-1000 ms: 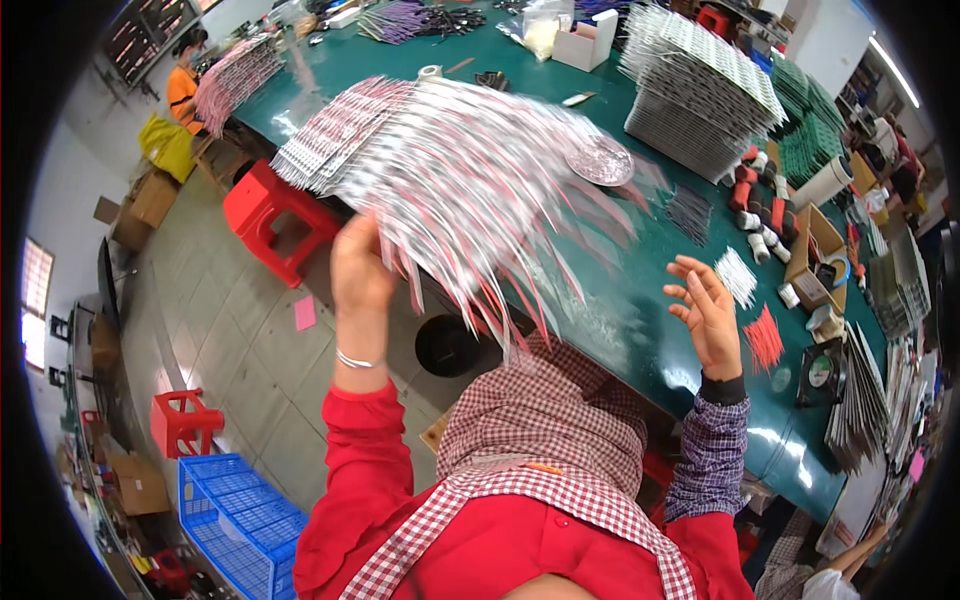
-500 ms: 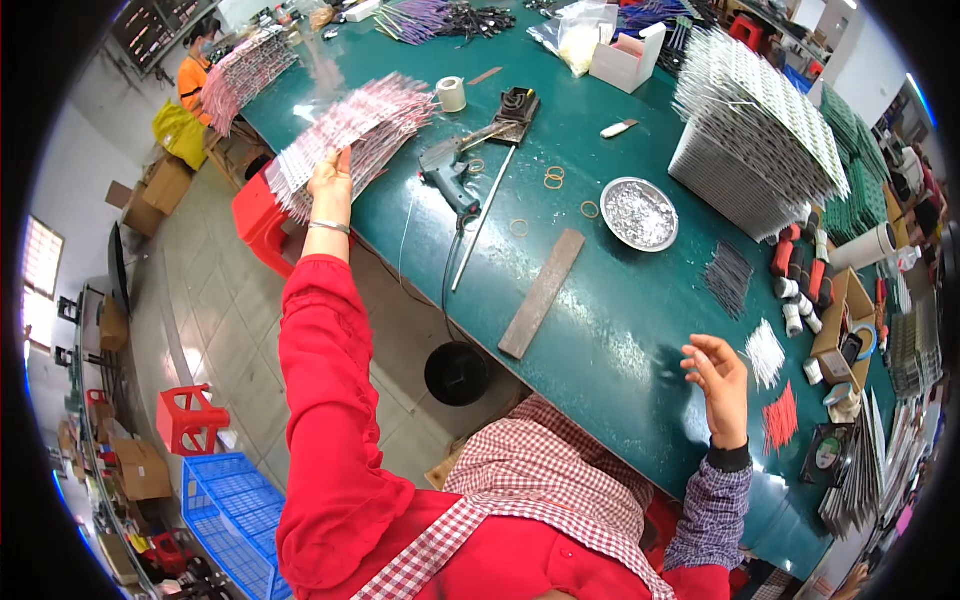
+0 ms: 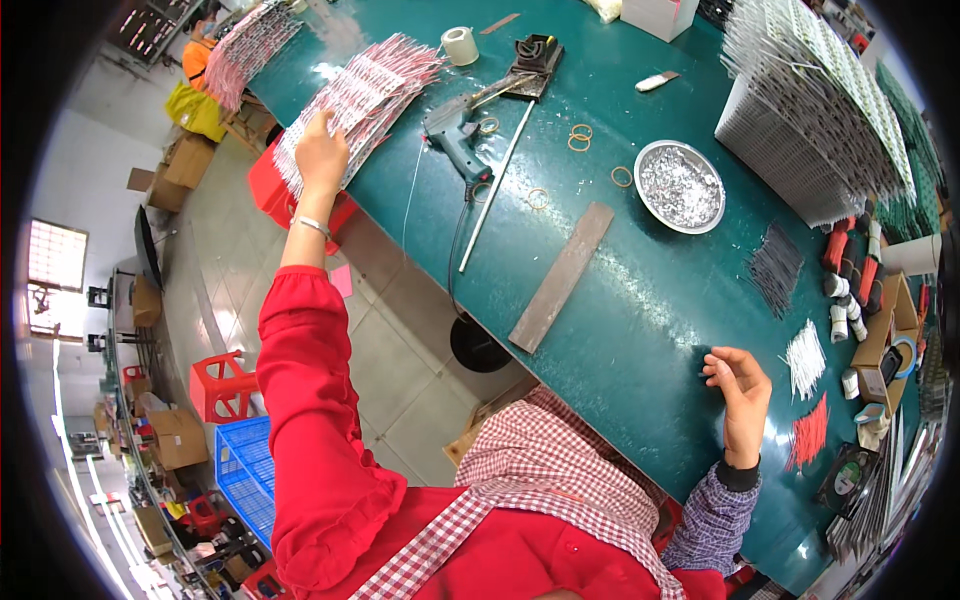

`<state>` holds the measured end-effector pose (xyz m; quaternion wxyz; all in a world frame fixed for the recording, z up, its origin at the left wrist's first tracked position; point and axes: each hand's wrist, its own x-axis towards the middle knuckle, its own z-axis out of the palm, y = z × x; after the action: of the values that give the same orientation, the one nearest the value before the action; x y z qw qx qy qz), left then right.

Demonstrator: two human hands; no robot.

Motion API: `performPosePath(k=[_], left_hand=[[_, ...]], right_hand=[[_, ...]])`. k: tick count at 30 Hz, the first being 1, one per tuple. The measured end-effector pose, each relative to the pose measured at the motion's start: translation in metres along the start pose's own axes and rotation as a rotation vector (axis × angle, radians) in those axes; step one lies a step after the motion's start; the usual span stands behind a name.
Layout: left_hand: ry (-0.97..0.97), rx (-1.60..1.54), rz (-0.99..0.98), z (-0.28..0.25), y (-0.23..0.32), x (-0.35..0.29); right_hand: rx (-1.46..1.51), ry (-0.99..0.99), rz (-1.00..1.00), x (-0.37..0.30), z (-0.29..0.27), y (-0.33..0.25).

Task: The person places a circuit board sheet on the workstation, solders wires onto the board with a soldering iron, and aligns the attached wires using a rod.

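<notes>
My left hand [image 3: 322, 158] reaches out to the far left, over a layered stack of white-and-red strips with wire ends [image 3: 372, 88]. Its fingers are bent and a little apart at the stack's near side; no strip shows clearly in them. The stack overhangs the table edge above a red stool [image 3: 270, 190]. My right hand [image 3: 742, 398] hovers by the near right of the green table [image 3: 640, 370], fingers loosely curled and apart, with nothing in them. Nearest to it are a bunch of short white wires [image 3: 803, 360] and a bunch of red ones [image 3: 809, 433].
A grey glue gun [image 3: 460, 140], a thin white rod [image 3: 497, 190] and a flat brown bar [image 3: 562, 280] lie mid-table. Beyond are a metal bowl [image 3: 680, 187] of small bits and a tall stack of white strips [image 3: 815, 120]. A black bin [image 3: 478, 343] stands below the edge.
The view has shifted, so the table things sit differently in it. My left hand has turned and moved on the strip stack, its fingers more bent. My right hand stays near the white wires.
</notes>
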<state>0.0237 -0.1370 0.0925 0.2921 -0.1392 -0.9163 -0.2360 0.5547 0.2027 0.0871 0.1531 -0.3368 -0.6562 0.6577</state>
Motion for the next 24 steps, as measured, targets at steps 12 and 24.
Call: performPosePath(k=[12,24], left_hand=[[-0.394,0.302,0.356,0.004,-0.005,0.024],[-0.470,0.592,0.527,0.006,-0.006,0.043]], right_hand=[[-0.017,-0.024,0.034,-0.004,-0.007,0.004],[0.037,-0.017,0.084,-0.002,-0.008,0.003]])
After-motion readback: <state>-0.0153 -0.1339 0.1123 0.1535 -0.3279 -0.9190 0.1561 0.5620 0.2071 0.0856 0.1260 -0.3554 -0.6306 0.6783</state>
